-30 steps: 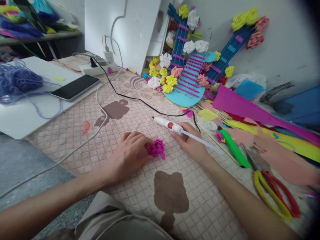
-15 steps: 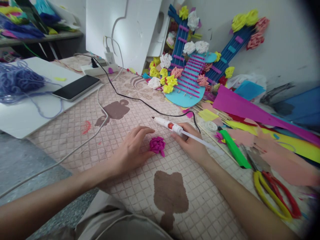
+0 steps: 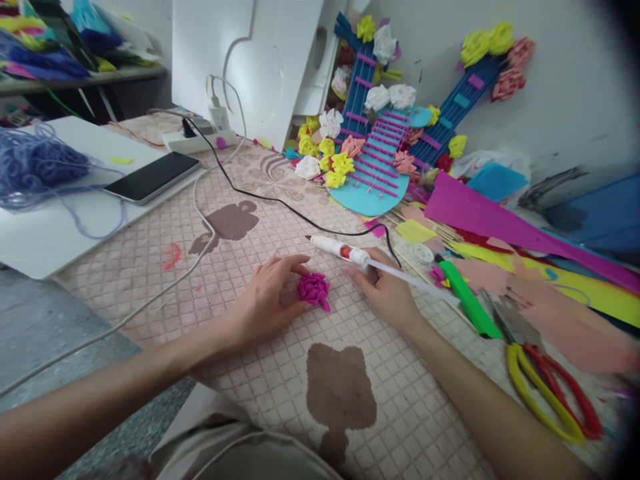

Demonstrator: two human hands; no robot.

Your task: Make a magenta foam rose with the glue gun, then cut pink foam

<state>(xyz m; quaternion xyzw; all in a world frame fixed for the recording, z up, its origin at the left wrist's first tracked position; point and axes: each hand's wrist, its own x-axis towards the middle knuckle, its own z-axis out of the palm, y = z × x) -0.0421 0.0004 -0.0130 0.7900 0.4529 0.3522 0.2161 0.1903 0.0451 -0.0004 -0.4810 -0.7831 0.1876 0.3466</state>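
A small magenta crepe-paper flower [image 3: 314, 291] lies on the tablecloth in front of me. My left hand [image 3: 267, 293] has its thumb and fingertips around the flower's left side, touching it. In my right hand [image 3: 387, 288] is a white hot glue gun [image 3: 335, 248], its dark nozzle pointing left and away from me. A long translucent glue stick [image 3: 415, 281] sticks out from the gun's back end. The gun's black cord [image 3: 280, 199] runs across the cloth to a power strip [image 3: 197, 138].
Yellow-and-red-handled scissors [image 3: 545, 387] and a green utility knife [image 3: 470, 300] lie at right, beside coloured paper sheets [image 3: 505, 233]. A blue instrument-shaped craft piece [image 3: 373, 183] with paper flowers leans at the back. A phone [image 3: 153, 177] and purple yarn [image 3: 40, 163] rest on a white board [image 3: 45, 240].
My left fingertips have come slightly closer to the top of the flower. The glue gun has shifted very little, and the view has barely moved.
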